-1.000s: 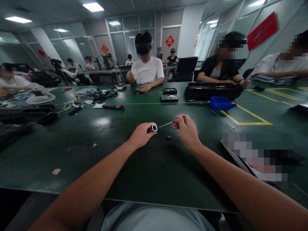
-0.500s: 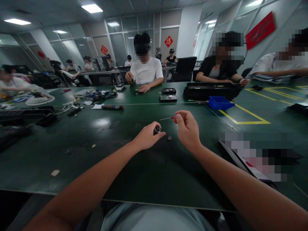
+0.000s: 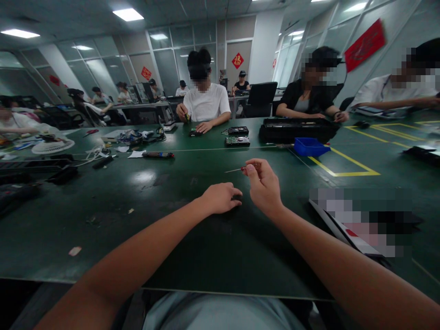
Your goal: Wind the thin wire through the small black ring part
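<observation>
My right hand (image 3: 264, 185) is closed round the red handle of a thin screwdriver (image 3: 234, 171), whose shaft points left above the green table (image 3: 192, 247). To its left, my left hand (image 3: 223, 197) is low over the tabletop, palm down, with its fingers curled toward the right. Whatever lies under those fingers is hidden. The small black cylinder and the little grey part seen earlier do not show.
A blue tray (image 3: 311, 147) stands beyond my right hand, near a long black case (image 3: 299, 130). Dark tools (image 3: 158, 155) and cables lie at the left. Across the table, a person in a white shirt (image 3: 208, 103) handles a small device.
My left hand has turned palm down and shifted right and slightly lower, over where the small grey part lay. The black cylinder is now out of sight. My right hand keeps its hold.
</observation>
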Action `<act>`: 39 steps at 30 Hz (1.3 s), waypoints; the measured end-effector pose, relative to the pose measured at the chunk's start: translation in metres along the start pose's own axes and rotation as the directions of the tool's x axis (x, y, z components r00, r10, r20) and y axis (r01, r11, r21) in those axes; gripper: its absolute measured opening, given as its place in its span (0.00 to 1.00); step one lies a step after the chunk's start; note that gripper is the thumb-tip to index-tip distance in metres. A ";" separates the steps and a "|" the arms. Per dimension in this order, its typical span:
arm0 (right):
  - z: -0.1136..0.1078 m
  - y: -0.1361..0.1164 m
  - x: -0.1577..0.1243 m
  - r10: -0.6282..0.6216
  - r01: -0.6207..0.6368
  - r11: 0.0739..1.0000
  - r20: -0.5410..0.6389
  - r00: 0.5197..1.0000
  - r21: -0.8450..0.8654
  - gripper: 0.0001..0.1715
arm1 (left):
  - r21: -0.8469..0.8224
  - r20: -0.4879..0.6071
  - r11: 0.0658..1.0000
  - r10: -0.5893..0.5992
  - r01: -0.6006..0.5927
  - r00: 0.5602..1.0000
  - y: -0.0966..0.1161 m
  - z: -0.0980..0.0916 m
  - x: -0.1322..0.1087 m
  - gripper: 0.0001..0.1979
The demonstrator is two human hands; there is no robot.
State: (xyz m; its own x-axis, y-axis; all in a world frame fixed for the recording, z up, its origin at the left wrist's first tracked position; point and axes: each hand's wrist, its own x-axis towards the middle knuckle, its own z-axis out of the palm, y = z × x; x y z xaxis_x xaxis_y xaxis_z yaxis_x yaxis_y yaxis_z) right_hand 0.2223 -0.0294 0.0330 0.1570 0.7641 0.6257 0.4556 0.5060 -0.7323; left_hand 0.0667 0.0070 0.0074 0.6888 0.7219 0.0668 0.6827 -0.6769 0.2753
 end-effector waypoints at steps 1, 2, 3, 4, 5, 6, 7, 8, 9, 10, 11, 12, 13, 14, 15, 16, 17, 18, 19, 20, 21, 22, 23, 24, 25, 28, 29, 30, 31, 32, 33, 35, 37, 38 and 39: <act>0.000 0.000 0.000 0.001 -0.001 1.000 0.002 1.000 -0.001 0.09 | 0.018 0.015 1.000 0.007 -0.008 1.000 0.000 0.000 0.001 0.17; 0.000 0.000 0.000 0.001 -0.001 1.000 0.005 1.000 -0.001 0.09 | 0.031 0.027 0.999 0.013 -0.014 1.000 0.000 0.000 0.001 0.17; 0.000 0.000 0.000 0.000 0.000 1.000 0.007 1.000 0.000 0.09 | 0.037 0.036 0.999 0.018 -0.019 0.999 -0.001 0.000 0.002 0.16; 0.000 0.000 0.000 0.000 0.000 1.000 0.009 1.000 0.001 0.09 | 0.036 0.043 0.999 0.019 -0.020 0.999 -0.002 0.000 0.002 0.15; 0.001 0.001 0.000 -0.001 0.001 1.000 0.011 1.000 0.005 0.09 | 0.030 0.048 0.999 0.016 -0.017 0.999 -0.002 0.000 0.003 0.14; 0.001 0.002 0.000 -0.002 0.002 1.000 0.011 1.000 0.011 0.09 | 0.018 0.051 1.000 0.009 -0.010 0.999 -0.003 -0.001 0.003 0.14; 0.002 0.003 0.000 -0.005 0.005 1.000 0.010 1.000 0.017 0.09 | 0.006 0.052 1.000 -0.002 0.002 0.999 -0.004 -0.001 0.003 0.13; 0.002 0.004 -0.001 -0.008 0.007 1.000 0.009 1.000 0.021 0.10 | -0.006 0.055 1.000 -0.015 0.016 0.998 -0.005 -0.002 0.003 0.12; 0.002 0.005 -0.001 -0.008 0.008 1.000 0.011 1.000 0.023 0.10 | -0.018 0.056 0.999 -0.027 0.028 0.998 -0.006 -0.003 0.003 0.12; 0.002 0.006 -0.001 -0.007 0.007 1.000 0.013 1.000 0.023 0.10 | -0.034 0.055 0.999 -0.035 0.037 0.998 -0.008 -0.004 0.002 0.11; 0.003 0.006 -0.001 -0.005 0.005 1.000 0.015 1.000 0.021 0.10 | -0.056 0.056 0.997 -0.041 0.044 0.998 -0.009 -0.005 0.002 0.11; 0.003 0.006 -0.001 0.000 0.000 1.000 0.018 1.000 0.021 0.10 | -0.091 0.057 0.995 -0.046 0.051 0.997 -0.011 -0.007 0.000 0.11; 0.002 0.006 -0.001 0.005 -0.006 1.000 0.019 1.000 0.022 0.10 | -0.139 0.058 0.988 -0.053 0.061 0.997 -0.013 -0.010 -0.001 0.11; 0.002 0.006 -0.001 0.010 -0.011 1.000 0.020 1.000 0.025 0.10 | -0.198 0.059 0.978 -0.062 0.072 0.996 -0.016 -0.013 -0.003 0.11; 0.002 0.005 -0.001 0.013 -0.014 1.000 0.019 1.000 0.028 0.10 | -0.258 0.061 0.963 -0.069 0.083 0.996 -0.019 -0.016 -0.005 0.11; 0.002 0.005 0.000 0.015 -0.016 0.999 0.021 1.000 0.028 0.10 | -0.313 0.067 0.945 -0.075 0.093 0.995 -0.022 -0.020 -0.008 0.12; 0.002 0.005 0.000 0.015 -0.016 1.000 0.023 1.000 0.027 0.10 | -0.362 0.070 0.927 -0.078 0.098 0.995 -0.026 -0.024 -0.011 0.12; 0.002 0.005 0.000 0.014 -0.015 1.000 0.026 1.000 0.024 0.10 | -0.407 0.072 0.908 -0.079 0.102 0.994 -0.030 -0.028 -0.015 0.13; 0.002 0.005 0.000 0.013 -0.013 1.000 0.030 0.999 0.020 0.10 | -0.452 0.073 0.885 -0.084 0.108 0.994 -0.034 -0.032 -0.019 0.13; 0.002 0.004 0.000 0.013 -0.013 1.000 0.037 0.999 0.016 0.10 | -0.505 0.073 0.855 -0.099 0.122 0.992 -0.039 -0.036 -0.023 0.13; 0.002 0.004 0.000 0.014 -0.014 1.000 0.045 0.999 0.011 0.10 | -0.563 0.075 0.814 -0.125 0.145 0.989 -0.043 -0.040 -0.028 0.14; 0.002 0.005 0.000 0.016 -0.016 1.000 0.054 0.998 0.009 0.10 | -0.624 0.080 0.762 -0.162 0.176 0.984 -0.048 -0.043 -0.033 0.15; 0.002 0.005 0.000 0.018 -0.018 1.000 0.061 0.998 0.009 0.10 | -0.683 0.086 0.700 -0.207 0.209 0.975 -0.053 -0.046 -0.038 0.16; 0.002 0.005 0.000 0.020 -0.020 1.000 0.068 0.998 0.009 0.10 | -0.736 0.093 0.633 -0.255 0.239 0.962 -0.059 -0.048 -0.044 0.17; 0.002 0.006 0.000 0.021 -0.022 1.000 0.071 0.997 0.013 0.10 | -0.785 0.092 0.562 -0.309 0.260 0.947 -0.066 -0.051 -0.050 0.17; 0.002 0.008 0.000 0.021 -0.023 0.999 0.071 0.997 0.032 0.10 | -0.906 0.040 0.348 -0.500 0.243 0.865 -0.089 -0.060 -0.067 0.16; 0.003 0.009 0.000 0.022 -0.024 0.999 0.071 0.997 0.036 0.10 | -0.937 0.020 0.275 -0.571 0.214 0.821 -0.098 -0.065 -0.074 0.14; 0.003 0.009 0.000 0.023 -0.026 0.999 0.071 0.997 0.037 0.10 | -0.962 0.003 0.207 -0.641 0.177 0.767 -0.107 -0.070 -0.081 0.12; 0.003 0.009 0.000 0.025 -0.027 0.999 0.071 0.997 0.035 0.10 | -0.980 -0.006 0.147 -0.705 0.138 0.709 -0.116 -0.075 -0.089 0.11; 0.003 0.009 0.000 0.027 -0.029 0.999 0.073 0.997 0.031 0.10 | -0.992 -0.012 0.091 -0.766 0.091 0.643 -0.125 -0.082 -0.098 0.10; 0.003 0.009 0.000 0.028 -0.030 0.999 0.072 0.997 0.028 0.10 | -0.996 -0.025 0.071 -0.813 0.057 0.582 -0.133 -0.088 -0.107 0.10; 0.003 0.009 0.000 0.024 -0.026 0.999 0.065 0.998 0.029 0.10 | -0.998 -0.055 0.069 -0.877 0.011 0.477 -0.150 -0.102 -0.128 0.11; 0.004 0.010 0.000 0.016 -0.018 0.999 0.056 0.998 0.032 0.10 | -0.997 -0.078 0.073 -0.920 -0.026 0.383 -0.165 -0.114 -0.151 0.10; 0.004 0.011 0.000 0.011 -0.013 0.999 0.052 0.999 0.031 0.10 | -0.996 -0.089 0.080 -0.935 -0.043 0.342 -0.173 -0.119 -0.163 0.09; 0.004 0.011 0.000 0.008 -0.009 1.000 0.051 0.999 0.027 0.10 | -0.994 -0.103 0.089 -0.946 -0.058 0.309 -0.182 -0.123 -0.176 0.08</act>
State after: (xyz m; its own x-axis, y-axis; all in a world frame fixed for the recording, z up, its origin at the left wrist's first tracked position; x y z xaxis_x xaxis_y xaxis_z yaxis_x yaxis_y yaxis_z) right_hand 0.2240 -0.0220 0.0238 0.1159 0.7874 0.6054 0.4306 0.5094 -0.7450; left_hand -0.2083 0.0207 0.0634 -0.4582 0.8776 -0.1409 -0.2217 0.0407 0.9743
